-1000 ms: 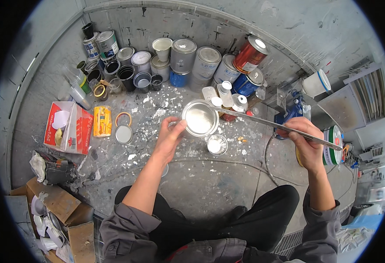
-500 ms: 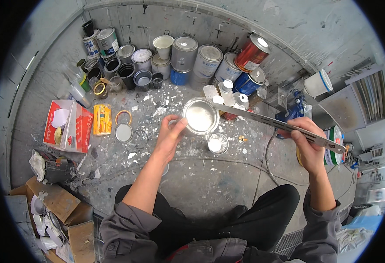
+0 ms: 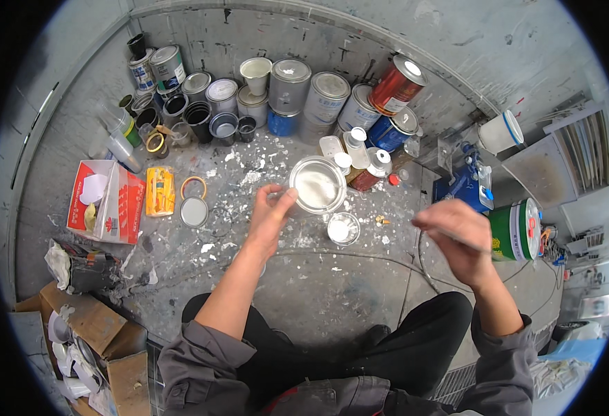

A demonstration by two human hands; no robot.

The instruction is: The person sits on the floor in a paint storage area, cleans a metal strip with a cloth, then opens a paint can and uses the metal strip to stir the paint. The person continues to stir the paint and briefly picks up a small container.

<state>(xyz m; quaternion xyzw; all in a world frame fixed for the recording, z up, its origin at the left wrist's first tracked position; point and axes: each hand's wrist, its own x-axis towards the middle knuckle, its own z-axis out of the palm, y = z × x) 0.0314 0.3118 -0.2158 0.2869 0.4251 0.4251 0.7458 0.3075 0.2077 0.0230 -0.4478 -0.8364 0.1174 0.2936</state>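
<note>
My left hand (image 3: pixel 271 216) is closed on the side of an open round can (image 3: pixel 318 185) with a shiny rim and whitish contents. Just below the can stands a small clear cup (image 3: pixel 343 228) holding something white. To the right, my right hand (image 3: pixel 459 239) is raised and blurred by motion, its fingers closed. A thin grey smear across that hand looks like the slotted metal stirring stick, seen nearly edge-on; most of it cannot be made out. No part of the right hand touches the can.
Paint cans (image 3: pixel 329 97) and cups line the back wall. Bottles (image 3: pixel 376 166) stand close behind the open can. At left are a red-and-white box (image 3: pixel 121 208), a yellow pack (image 3: pixel 160 192) and a round lid (image 3: pixel 194 211). A green pail (image 3: pixel 514 232) and floor hose (image 3: pixel 422 267) lie right.
My right hand has swung left and slightly up. The metal stirring stick, earlier stretched out over the can's rim, has come away from it. My left hand keeps its hold.
</note>
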